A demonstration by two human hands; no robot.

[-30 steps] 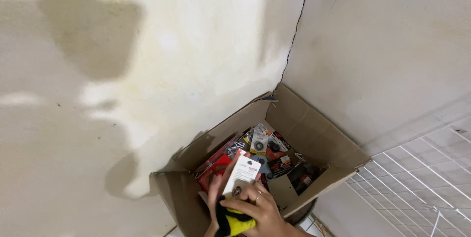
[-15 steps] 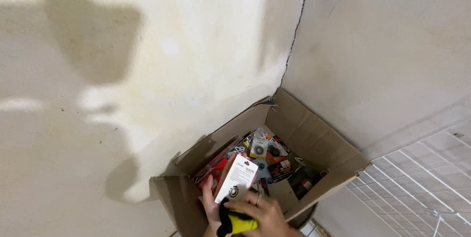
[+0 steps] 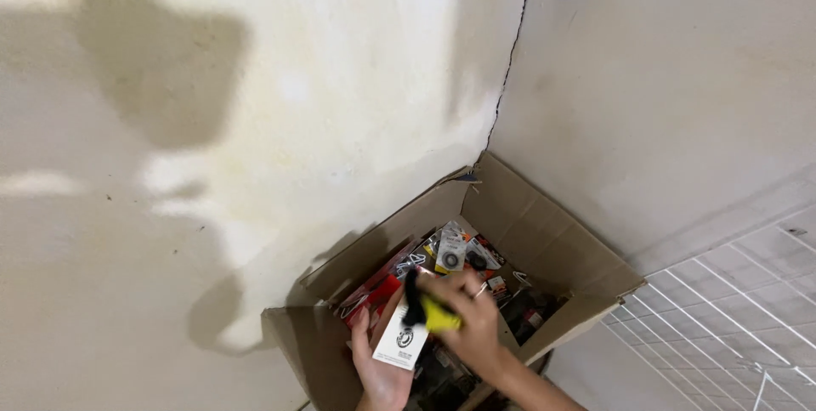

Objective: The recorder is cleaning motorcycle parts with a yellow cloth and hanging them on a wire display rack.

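Note:
An open cardboard box [image 3: 544,215] sits in the corner of two pale walls, filled with several small packaged items [image 3: 455,254] in red, white and black. My left hand [image 3: 378,373] reaches up from the bottom edge and holds a white carded package [image 3: 401,339] over the box. My right hand [image 3: 467,317] is above it, closed on a yellow and black object [image 3: 429,309], which lies across the top of the white package. A ring shows on one finger of the right hand.
A cracked seam [image 3: 510,54] runs down the wall corner to the box. A white wire grid rack [image 3: 731,309] stands at the lower right beside the box. Shadows fall on the left wall [image 3: 170,122].
My right hand has lifted with the yellow and black object, from below the white package to across its top. The view has tilted slightly, and the box sits a little lower in the picture.

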